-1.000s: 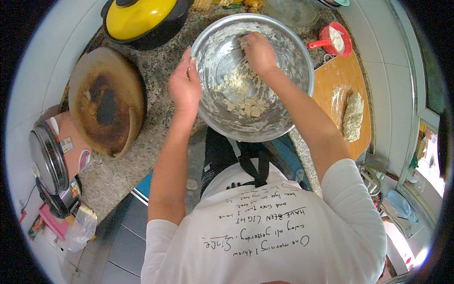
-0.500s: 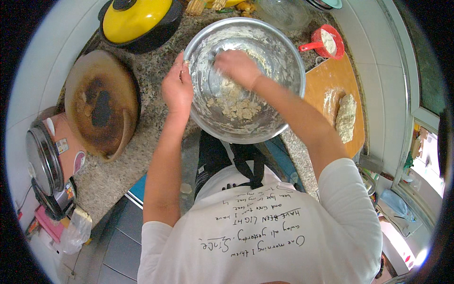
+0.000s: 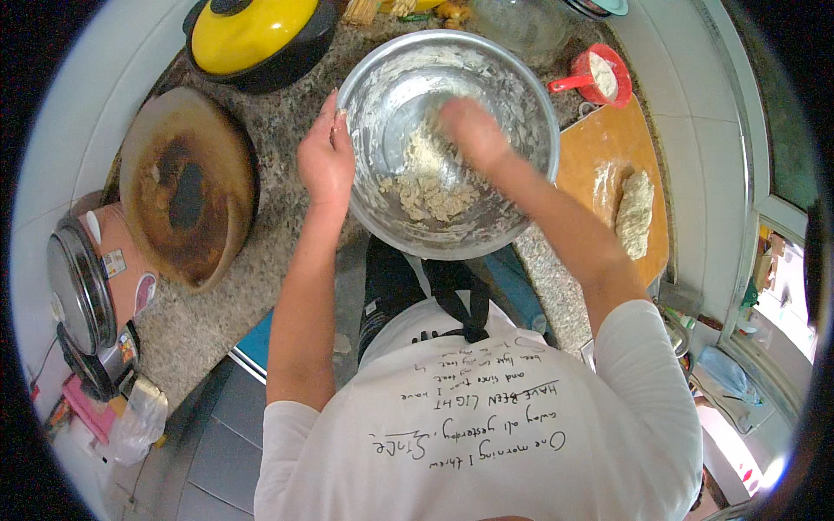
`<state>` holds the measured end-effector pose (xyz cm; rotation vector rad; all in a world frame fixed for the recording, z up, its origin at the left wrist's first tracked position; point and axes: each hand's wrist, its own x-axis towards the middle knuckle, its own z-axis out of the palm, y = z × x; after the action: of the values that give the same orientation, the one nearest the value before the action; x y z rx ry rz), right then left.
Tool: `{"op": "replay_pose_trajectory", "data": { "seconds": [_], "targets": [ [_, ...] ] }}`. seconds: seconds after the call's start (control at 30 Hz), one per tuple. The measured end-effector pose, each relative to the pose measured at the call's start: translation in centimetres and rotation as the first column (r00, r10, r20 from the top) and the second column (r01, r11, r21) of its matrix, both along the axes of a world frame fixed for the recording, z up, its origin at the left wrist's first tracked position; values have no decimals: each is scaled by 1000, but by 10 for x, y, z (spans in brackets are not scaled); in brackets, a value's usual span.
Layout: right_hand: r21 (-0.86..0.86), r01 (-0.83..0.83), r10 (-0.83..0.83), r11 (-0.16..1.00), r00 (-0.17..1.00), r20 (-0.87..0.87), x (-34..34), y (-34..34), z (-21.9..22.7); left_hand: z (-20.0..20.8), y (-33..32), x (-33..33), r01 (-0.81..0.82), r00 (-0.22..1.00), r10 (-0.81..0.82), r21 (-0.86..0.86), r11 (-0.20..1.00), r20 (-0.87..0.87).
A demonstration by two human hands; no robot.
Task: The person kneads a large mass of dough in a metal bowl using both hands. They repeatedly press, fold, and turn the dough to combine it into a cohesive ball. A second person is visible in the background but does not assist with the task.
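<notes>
A large metal mixing bowl (image 3: 537, 130) stands at the counter's front edge, its inner wall smeared with pale flour paste. Crumbly dough (image 3: 434, 195) lies in clumps at its near side. My left hand (image 3: 327, 156) grips the bowl's left rim, thumb and fingers on either side of the edge. Inside the bowl, over the right of its bottom, is my right hand (image 3: 473, 130), smeared by motion. Its fingers and anything in them cannot be made out.
At right, a wooden board (image 3: 599, 165) bears a floured dough log (image 3: 636, 214); behind it is a red scoop (image 3: 599, 76) of flour. To the left are a scorched round lid (image 3: 148, 174), a black pot with a yellow lid (image 3: 252, 35) and a pink rice cooker (image 3: 122, 252).
My right hand has swept to the right inside the bowl, uncovering more pale dough in the middle. My left hand stays on the rim.
</notes>
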<state>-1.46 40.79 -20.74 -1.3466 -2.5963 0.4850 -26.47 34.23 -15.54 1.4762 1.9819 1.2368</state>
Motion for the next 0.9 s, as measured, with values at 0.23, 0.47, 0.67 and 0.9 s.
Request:
{"op": "replay_pose_trajectory", "data": {
  "seconds": [0.23,0.47,0.67,0.9],
  "targets": [
    [-37,11,-13,999,999,-53,-43,-48,-21,-16,9,6,-25,999,25,-4,1000,-27],
    [-112,160,-156,981,987,44,-1,7,-9,-20,2,3,-53,998,53,5,999,39],
    [-150,-21,23,988,1000,11,-60,-71,-11,-20,-2,-3,-69,998,69,27,997,-7],
    [-41,68,-65,997,995,77,-14,-8,-13,-23,-4,-11,-60,998,60,33,998,5]
  ]
}}
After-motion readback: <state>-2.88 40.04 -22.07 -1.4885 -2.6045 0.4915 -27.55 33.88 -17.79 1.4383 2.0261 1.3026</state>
